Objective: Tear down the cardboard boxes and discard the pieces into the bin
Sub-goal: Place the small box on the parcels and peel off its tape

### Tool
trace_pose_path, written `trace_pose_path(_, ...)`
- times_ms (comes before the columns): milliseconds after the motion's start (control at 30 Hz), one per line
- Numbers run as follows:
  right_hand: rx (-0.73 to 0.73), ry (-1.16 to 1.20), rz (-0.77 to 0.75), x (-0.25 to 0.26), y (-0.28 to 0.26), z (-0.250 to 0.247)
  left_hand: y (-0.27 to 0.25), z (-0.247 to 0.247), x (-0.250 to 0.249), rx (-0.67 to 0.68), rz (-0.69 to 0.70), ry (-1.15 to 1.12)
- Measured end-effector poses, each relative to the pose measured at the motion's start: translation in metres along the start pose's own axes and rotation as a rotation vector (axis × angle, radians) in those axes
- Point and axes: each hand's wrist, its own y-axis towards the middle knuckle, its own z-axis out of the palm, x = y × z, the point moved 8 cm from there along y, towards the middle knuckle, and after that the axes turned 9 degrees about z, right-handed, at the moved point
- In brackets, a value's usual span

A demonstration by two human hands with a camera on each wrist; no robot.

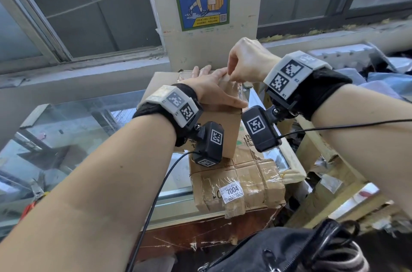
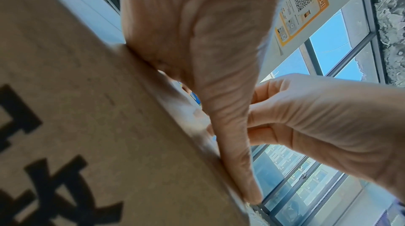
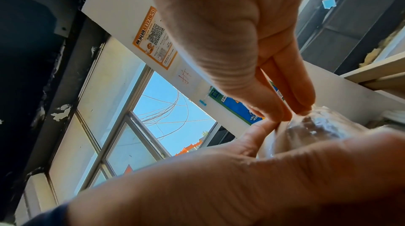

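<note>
Left hand (image 1: 211,87) flat with straight fingers pressing the top of a cardboard box (image 1: 225,129), right hand (image 1: 246,63) grip pinching clear tape (image 1: 237,86) at its edge, box on a glass-topped bench (image 1: 89,120)

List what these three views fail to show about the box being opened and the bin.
- Bin: in no view.
- Tape end under the right hand: blurred in the right wrist view, hidden by fingers in the head view.
- Upper box top: covered by the left hand.
- Printing on the box side: cropped in the left wrist view.
</note>
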Motion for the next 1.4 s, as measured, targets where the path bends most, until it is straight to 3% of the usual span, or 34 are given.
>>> trace_pose_path(333,0.082,-0.035,0.079,-0.008,0.003,0.005,0.002,0.000,-0.003,-0.003,-0.001,0.023)
trace_pose_path(500,0.217,0.052,0.123,-0.012,0.004,0.011,-0.001,0.000,-0.003,0.006,0.012,0.017)
trace_pose_path(833,0.339,0.052,0.013,-0.004,0.000,0.018,-0.006,0.004,-0.001,0.039,0.028,0.061)
trace_pose_path(1067,0.296,0.022,-0.037,-0.001,-0.005,0.020,-0.008,-0.001,-0.007,0.011,0.021,0.062)
trace_pose_path(1233,0.161,0.071,-0.040,-0.006,0.004,0.001,-0.003,-0.031,-0.016,-0.092,0.025,0.043)
trace_pose_path(1400,0.067,-0.009,-0.099,-0.001,0.006,-0.008,-0.004,-0.033,-0.019,0.086,0.077,0.105)
